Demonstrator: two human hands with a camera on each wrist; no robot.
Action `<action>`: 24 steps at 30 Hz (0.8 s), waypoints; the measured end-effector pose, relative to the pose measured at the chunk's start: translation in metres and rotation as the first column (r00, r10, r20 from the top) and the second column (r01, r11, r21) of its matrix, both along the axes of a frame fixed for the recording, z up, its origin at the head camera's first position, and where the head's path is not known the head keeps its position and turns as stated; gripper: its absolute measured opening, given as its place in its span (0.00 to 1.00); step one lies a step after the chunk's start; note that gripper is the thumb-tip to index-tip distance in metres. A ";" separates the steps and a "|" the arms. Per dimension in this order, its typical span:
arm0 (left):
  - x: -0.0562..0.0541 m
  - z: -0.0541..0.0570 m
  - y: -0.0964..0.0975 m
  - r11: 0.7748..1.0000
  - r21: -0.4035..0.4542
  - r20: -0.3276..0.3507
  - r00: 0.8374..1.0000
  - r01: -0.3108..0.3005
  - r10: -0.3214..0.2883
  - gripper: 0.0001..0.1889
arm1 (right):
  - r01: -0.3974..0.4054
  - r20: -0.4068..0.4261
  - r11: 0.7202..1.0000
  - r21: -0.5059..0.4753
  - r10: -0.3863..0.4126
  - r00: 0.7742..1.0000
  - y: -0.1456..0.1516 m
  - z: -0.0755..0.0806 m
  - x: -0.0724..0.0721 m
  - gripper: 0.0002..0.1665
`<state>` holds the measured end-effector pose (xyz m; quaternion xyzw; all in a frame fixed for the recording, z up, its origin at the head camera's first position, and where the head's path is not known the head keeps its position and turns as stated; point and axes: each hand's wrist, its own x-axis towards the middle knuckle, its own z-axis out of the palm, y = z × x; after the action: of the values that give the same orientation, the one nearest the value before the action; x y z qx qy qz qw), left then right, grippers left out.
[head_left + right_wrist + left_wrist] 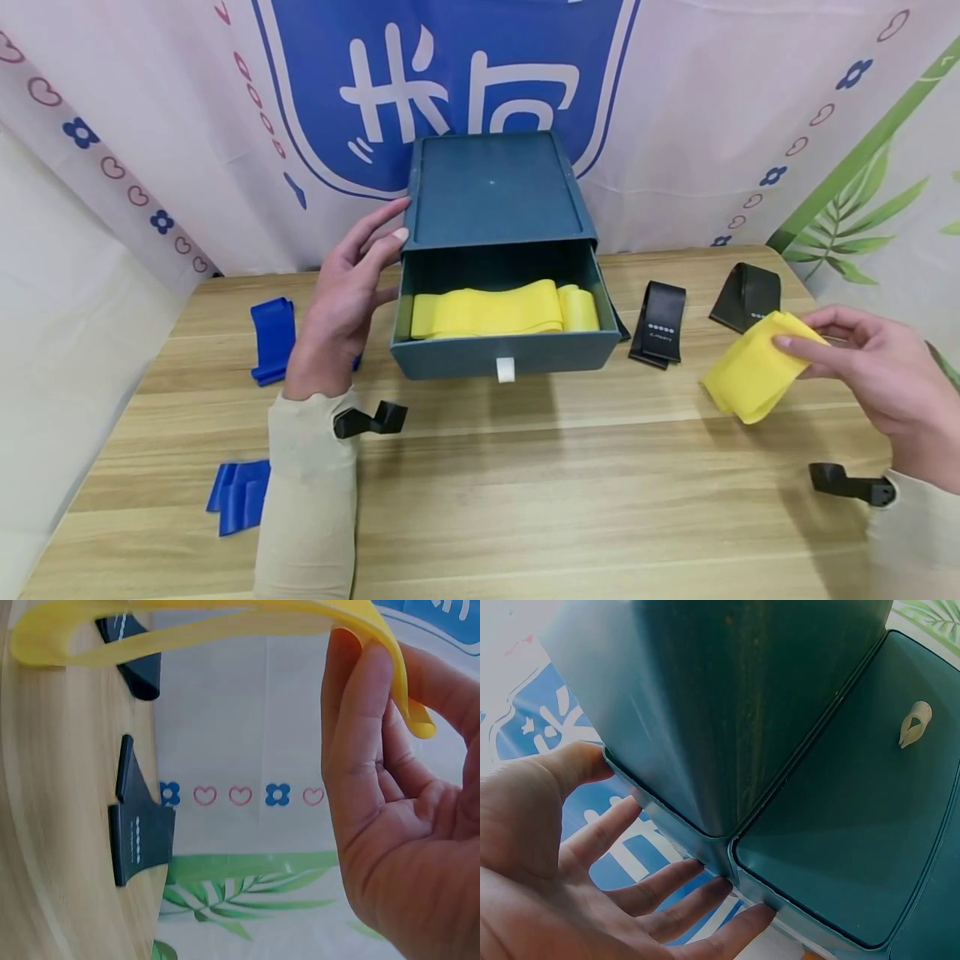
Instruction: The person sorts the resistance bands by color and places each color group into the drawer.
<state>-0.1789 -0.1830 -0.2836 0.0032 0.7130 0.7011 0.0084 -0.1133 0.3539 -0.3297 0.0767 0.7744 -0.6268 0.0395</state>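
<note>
A dark teal drawer unit [495,187] stands at the back of the table with its top drawer [442,360] pulled out. Folded yellow bands [487,312] lie inside that drawer. My left hand [337,300] touches the unit's left side, its fingers spread along the wall; the left wrist view shows the thumb [585,763] at an edge. A lower drawer front [840,795] with a pale pull tab [915,724] appears there too. Over the table's right side, my right hand [873,367] pinches a folded yellow resistance band [757,367] between thumb and fingers.
Black bands lie right of the unit, one near it [660,325] and another farther right [746,292]. On the left are a blue band [273,337] and, nearer me, more blue bands [242,496]. A printed cloth [675,125] hangs behind the wooden table [585,500].
</note>
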 end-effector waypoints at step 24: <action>0.001 0.001 0.000 1.000 0.016 0.010 1.000 0.014 -0.014 0.24 | -0.274 -0.440 0.855 -0.440 0.061 0.896 -0.098 0.107 -0.022 0.08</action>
<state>-0.1781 -0.1830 -0.2823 0.0047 0.7073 0.7067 0.0168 -0.1351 0.2555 -0.2229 -0.1387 0.5838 -0.7984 -0.0504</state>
